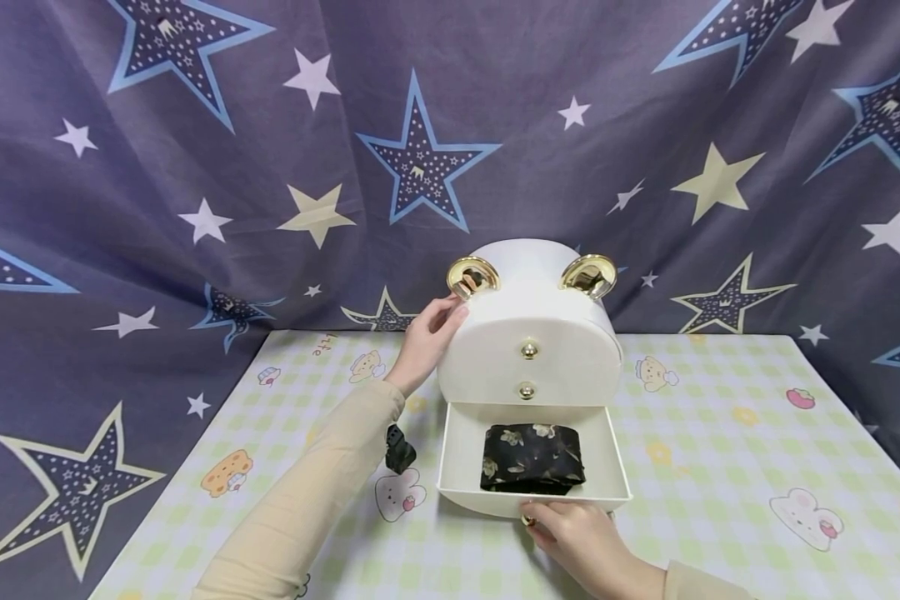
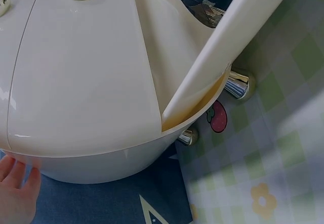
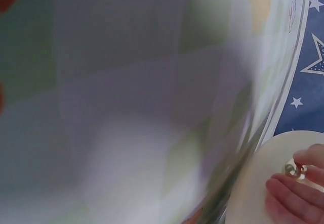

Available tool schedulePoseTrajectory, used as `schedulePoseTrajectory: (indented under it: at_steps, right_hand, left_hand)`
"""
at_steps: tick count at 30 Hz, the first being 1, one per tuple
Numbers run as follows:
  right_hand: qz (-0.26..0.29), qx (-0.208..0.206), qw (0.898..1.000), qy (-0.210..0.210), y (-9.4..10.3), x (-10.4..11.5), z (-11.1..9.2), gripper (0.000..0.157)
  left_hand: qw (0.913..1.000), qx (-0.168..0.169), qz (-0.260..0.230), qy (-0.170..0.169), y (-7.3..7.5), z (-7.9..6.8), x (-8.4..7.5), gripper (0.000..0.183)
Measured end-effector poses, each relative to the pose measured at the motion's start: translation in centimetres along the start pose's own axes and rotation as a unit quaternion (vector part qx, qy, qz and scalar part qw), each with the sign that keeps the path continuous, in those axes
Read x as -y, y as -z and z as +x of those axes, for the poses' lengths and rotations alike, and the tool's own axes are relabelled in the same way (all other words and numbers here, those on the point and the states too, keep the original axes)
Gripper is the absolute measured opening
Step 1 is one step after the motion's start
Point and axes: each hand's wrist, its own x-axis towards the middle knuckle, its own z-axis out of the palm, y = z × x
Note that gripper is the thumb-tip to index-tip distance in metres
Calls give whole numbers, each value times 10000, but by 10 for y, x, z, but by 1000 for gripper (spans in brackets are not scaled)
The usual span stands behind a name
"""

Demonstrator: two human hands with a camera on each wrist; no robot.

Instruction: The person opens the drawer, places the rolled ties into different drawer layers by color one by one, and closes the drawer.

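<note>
A white rounded jewelry box (image 1: 528, 292) with two gold ear-shaped pieces, one of them the left ear (image 1: 472, 277), stands at the table's far side. Its bottom drawer (image 1: 461, 450) is pulled out, and a folded black floral cloth (image 1: 532, 457) lies inside. At the drawer's front, my right hand (image 1: 581, 542) pinches the gold knob (image 3: 295, 170) between thumb and fingers. My left hand (image 1: 429, 337) touches the box's upper left side just below the ear; in the left wrist view its fingers (image 2: 17, 176) lie against the box's edge.
Left of the drawer, partly behind the left forearm, lies a small black object (image 1: 399, 452), its kind unclear. A checked cartoon tablecloth (image 1: 727, 467) covers the table. Behind the box hangs a dark star-print curtain (image 1: 540, 192). Two closed upper drawers have gold knobs (image 1: 528, 350).
</note>
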Motion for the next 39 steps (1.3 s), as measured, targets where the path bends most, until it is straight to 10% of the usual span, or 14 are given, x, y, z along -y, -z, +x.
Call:
schedulePoseTrajectory:
  at_steps: [39]
  right_hand:
    - [-161, 265, 9963, -799, -10, -21, 17, 24]
  left_hand:
    - [10000, 55, -35, -12, 0, 0, 1, 35]
